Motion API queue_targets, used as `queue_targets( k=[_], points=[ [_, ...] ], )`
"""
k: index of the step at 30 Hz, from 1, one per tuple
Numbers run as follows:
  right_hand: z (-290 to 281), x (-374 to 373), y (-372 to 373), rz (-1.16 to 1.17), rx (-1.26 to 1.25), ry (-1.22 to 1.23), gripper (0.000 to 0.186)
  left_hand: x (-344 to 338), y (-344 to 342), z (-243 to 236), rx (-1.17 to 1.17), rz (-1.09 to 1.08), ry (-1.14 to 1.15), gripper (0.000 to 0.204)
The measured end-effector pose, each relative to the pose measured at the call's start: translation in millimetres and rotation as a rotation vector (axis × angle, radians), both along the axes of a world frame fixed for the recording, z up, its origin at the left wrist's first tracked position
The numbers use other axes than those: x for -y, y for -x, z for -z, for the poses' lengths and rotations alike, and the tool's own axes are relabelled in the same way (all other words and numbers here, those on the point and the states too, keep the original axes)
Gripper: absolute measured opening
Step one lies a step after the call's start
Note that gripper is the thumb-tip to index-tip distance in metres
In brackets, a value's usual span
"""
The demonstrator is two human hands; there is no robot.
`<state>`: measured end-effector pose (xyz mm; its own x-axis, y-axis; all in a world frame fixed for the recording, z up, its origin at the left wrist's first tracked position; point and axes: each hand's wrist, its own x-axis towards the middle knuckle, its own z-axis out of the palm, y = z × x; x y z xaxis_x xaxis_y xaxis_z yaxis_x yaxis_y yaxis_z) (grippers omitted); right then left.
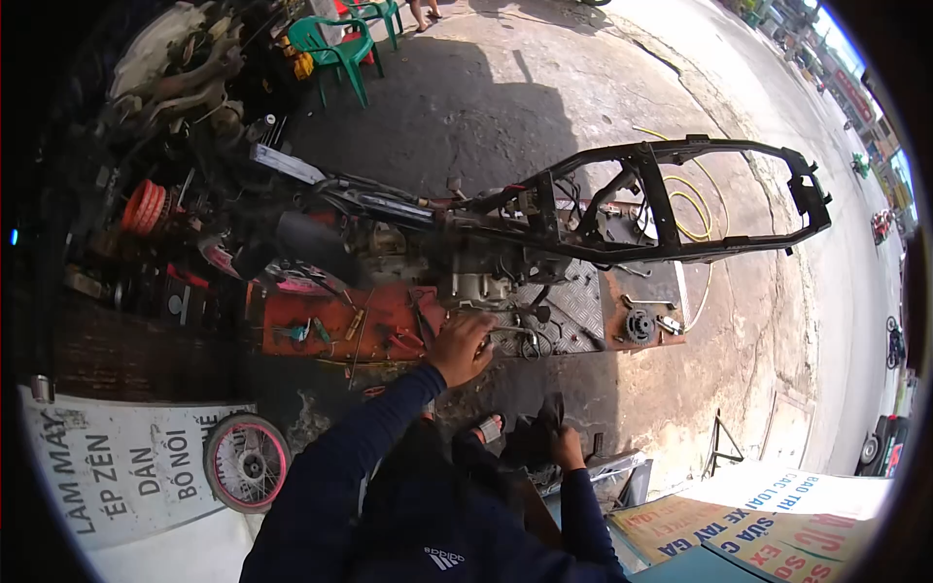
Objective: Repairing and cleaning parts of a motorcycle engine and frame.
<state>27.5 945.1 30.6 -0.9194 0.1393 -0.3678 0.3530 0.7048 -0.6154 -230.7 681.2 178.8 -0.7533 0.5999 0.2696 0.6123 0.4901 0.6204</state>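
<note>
My left hand (pixel 462 348) is at the near edge of a red work platform (pixel 292 309), just in front of a motorcycle engine (pixel 480 285). Its fingers are curled, and what they hold is hard to make out. A thin metal rod-like tool (pixel 510 331) lies just right of the fingertips. Lower and to the right, my right hand (pixel 567 449) is closed on a black cloth-like piece (pixel 540 428) hanging by my leg. Above the engine stretches a bare black motorcycle frame (pixel 666 199). Red-handled pliers (pixel 405 339) rest left of my left hand.
Several screwdrivers (pixel 356 324) lie on the platform's left, and a round gear (pixel 639 326) on its right. A pink-rimmed wheel (pixel 247 462) leans at the lower left. Yellow hose (pixel 702 219) crosses the ground. A green chair (pixel 335 53) stands at the back; signboards (pixel 719 520) are lower right.
</note>
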Motion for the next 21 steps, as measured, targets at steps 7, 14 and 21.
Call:
queue_targets(
  k=[7, 14, 21],
  points=[
    [-99.8, 143.8, 77.8, -0.258, 0.023, 0.081, 0.047, 214.4, -192.3, 105.7, 0.869, -0.4, -0.011, 0.027],
    [-149.7, 299.6, 122.9, -0.842, -0.043, 0.315, 0.062, 276.7, -212.8, 65.7, 0.75, -0.308, -0.152, 0.079],
    [-160.2, 469.0, 151.2, -1.005, -0.193, 0.139, 0.036, 382.6, -271.9, 83.1, 0.573, -0.761, -0.15, 0.052]
  ],
)
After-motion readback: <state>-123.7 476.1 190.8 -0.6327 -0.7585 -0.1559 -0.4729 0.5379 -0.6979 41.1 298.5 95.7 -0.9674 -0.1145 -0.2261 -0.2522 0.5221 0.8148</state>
